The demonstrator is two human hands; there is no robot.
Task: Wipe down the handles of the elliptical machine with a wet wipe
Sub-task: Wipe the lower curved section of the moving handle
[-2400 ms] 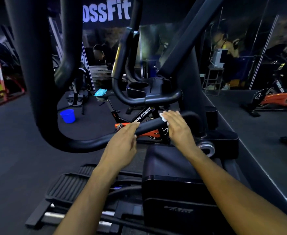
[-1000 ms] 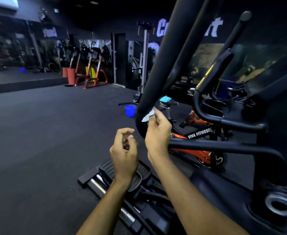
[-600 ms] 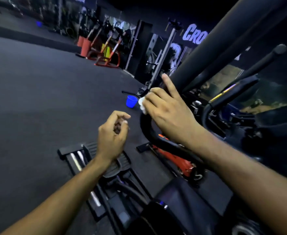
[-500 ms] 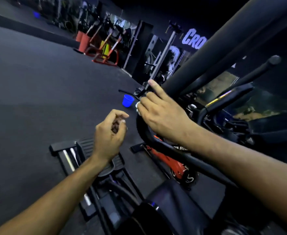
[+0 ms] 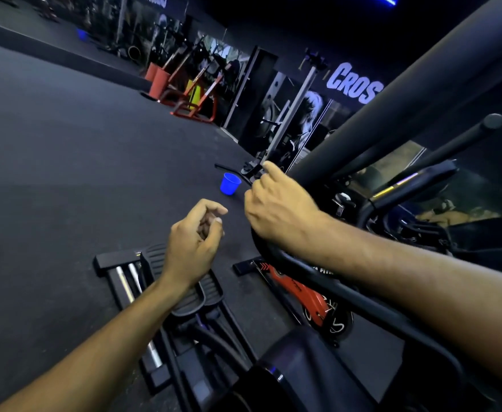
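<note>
- My right hand [image 5: 279,206] is curled over the bend of the elliptical's black handle [image 5: 347,292], fingers wrapped round the tube and forefinger lifted toward the upright section above it.
- Half a second ago a white corner of the wet wipe showed at my fingertips; now it is hidden, presumably pressed between palm and tube, though I cannot confirm it.
- The hand has slid a little further round the curve since then, which I read as the wiping stroke moving off the lower bar and up the bend.
- My left hand [image 5: 193,236] hangs in the air just left of the right, off the machine as before, fingers loosely curled with the thumb near the fingertips, holding nothing.
- The handle is a smooth, matte, round tube, sweeping from a long bar below my right forearm into a tight curve under the palm.
- Below my left wrist lies a ribbed black foot pedal [image 5: 190,292] on bright metal rails.
- Beyond my right knuckles a small blue bucket [image 5: 230,183] stands on the dark, finely textured floor [image 5: 65,173].
</note>
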